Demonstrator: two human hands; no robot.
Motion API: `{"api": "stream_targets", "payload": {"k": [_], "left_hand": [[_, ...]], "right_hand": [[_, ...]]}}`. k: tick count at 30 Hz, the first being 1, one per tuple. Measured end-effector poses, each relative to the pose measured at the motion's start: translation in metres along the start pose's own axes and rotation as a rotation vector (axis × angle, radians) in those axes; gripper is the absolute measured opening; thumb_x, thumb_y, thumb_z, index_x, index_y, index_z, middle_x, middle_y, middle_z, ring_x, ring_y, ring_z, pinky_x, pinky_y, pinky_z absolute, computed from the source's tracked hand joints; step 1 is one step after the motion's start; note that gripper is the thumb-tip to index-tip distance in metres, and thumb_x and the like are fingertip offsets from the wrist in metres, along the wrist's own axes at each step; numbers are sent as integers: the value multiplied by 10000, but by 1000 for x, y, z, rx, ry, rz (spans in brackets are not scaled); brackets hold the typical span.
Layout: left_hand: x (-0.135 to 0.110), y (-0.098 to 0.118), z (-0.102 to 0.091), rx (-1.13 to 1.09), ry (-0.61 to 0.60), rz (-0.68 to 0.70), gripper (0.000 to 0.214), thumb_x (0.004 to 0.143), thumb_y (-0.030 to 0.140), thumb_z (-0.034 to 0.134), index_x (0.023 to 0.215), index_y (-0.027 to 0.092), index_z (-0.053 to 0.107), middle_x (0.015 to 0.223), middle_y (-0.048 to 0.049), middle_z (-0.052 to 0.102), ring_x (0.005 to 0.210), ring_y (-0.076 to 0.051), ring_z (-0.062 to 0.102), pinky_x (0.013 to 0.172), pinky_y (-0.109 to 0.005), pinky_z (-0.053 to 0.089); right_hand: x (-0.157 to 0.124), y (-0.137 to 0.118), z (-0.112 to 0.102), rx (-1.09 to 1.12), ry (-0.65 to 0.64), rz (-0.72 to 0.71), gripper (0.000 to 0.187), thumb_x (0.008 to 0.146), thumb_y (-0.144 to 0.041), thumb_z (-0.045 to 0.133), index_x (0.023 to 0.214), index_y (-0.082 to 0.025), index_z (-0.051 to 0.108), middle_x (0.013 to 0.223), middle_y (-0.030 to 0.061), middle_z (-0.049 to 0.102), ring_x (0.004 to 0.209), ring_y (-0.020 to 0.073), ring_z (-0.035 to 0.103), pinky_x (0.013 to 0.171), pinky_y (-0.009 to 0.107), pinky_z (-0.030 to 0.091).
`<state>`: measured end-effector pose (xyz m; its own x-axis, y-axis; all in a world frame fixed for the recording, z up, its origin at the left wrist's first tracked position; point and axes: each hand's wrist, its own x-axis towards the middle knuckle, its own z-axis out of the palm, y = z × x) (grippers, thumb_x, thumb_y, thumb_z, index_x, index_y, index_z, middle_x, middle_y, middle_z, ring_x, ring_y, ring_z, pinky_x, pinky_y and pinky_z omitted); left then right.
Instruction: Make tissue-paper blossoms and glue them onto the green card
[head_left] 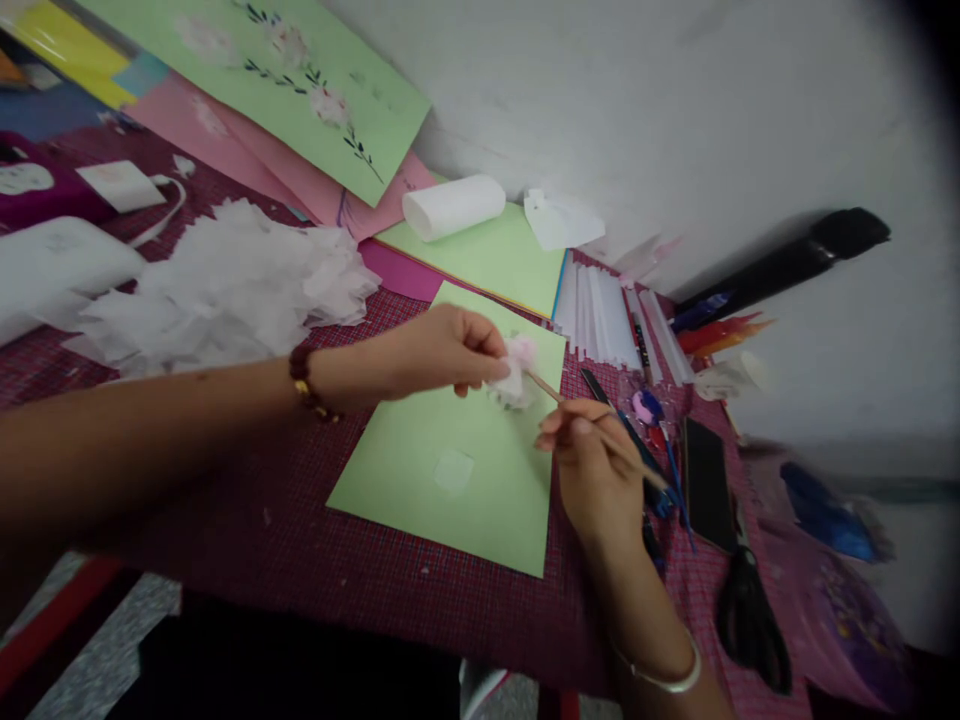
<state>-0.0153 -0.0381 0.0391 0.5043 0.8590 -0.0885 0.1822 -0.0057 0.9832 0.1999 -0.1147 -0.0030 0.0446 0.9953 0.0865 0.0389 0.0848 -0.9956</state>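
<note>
A sheet of light green paper point(442, 510) lies on the table in front of me. On its upper part sits a fluffy pink-and-white tissue paper flower point(519, 385). My left hand point(450, 350) pinches white tissue paper at the flower's left side, thumb against fingers. From the right, my right hand point(596, 470) grips a thin wooden stick point(546, 387) like a pen, its tip touching or very close to the flower. A small pale paper square point(453, 471) rests lower on the green sheet. My fingertips partly hide the flower.
A heap of white tissue squares point(240, 280) lies left. Behind stand a paper roll point(454, 207) and a green sheet with flowers point(300, 90). To the right are white strips point(600, 310), a phone point(707, 480) and black-handled scissors point(752, 615). A wall point(637, 110) borders the table.
</note>
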Motion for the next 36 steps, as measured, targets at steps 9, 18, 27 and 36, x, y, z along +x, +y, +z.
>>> {"api": "stream_targets", "payload": {"k": [9, 18, 27, 36], "left_hand": [[13, 2, 1, 273, 118, 58, 31, 681, 172, 569, 674, 143, 563, 590, 31, 499, 534, -62, 409, 498, -203, 292], [28, -47, -12, -3, 2, -22, 30, 699, 178, 553, 695, 157, 530, 568, 48, 475, 507, -52, 419, 495, -184, 314], [25, -46, -15, 70, -127, -37, 59, 713, 218, 557, 731, 162, 564, 677, 26, 527, 570, -68, 438, 529, -202, 333], [15, -26, 10, 434, -229, 97, 123, 720, 197, 525, 705, 137, 631, 602, 27, 543, 539, -60, 425, 513, -200, 315]], "right_hand": [[6, 21, -23, -65, 70, 52, 254, 909, -412, 543, 898, -205, 690, 727, 3, 595, 611, 112, 522, 560, 256, 381], [13, 17, -12, -181, 17, 4, 263, 908, -413, 536, 832, -196, 662, 652, -9, 580, 582, 128, 535, 562, 266, 424], [17, 22, -9, -202, 15, -31, 203, 915, -373, 535, 926, -227, 675, 799, 13, 644, 603, 129, 557, 576, 280, 466], [21, 21, -5, -181, 42, -36, 197, 902, -365, 552, 910, -220, 685, 773, 15, 646, 557, 116, 541, 512, 264, 440]]}}
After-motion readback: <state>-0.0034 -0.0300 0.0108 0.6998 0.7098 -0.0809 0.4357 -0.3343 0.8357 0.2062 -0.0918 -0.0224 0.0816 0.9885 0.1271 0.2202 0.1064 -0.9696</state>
